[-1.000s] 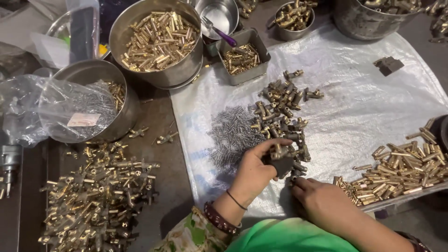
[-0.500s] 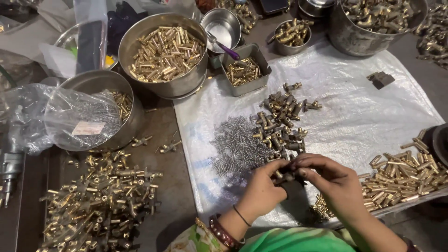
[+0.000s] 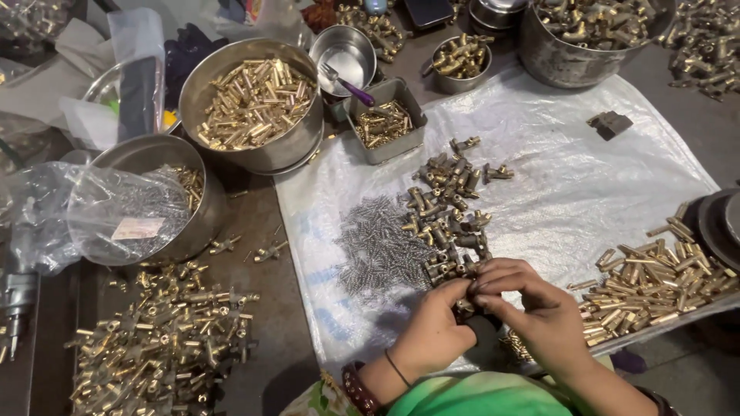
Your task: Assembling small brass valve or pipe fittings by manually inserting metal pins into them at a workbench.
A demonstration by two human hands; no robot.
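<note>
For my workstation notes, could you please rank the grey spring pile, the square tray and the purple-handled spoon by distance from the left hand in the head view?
1. Grey spring pile, just above the left hand.
2. Square tray, farther up.
3. Purple-handled spoon, farthest, in a small bowl.

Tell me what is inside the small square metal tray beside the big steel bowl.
The square metal tray holds a loose heap of small brass fittings, lying every way. They cover most of its bottom, so whatever lies under them cannot be seen.
</note>
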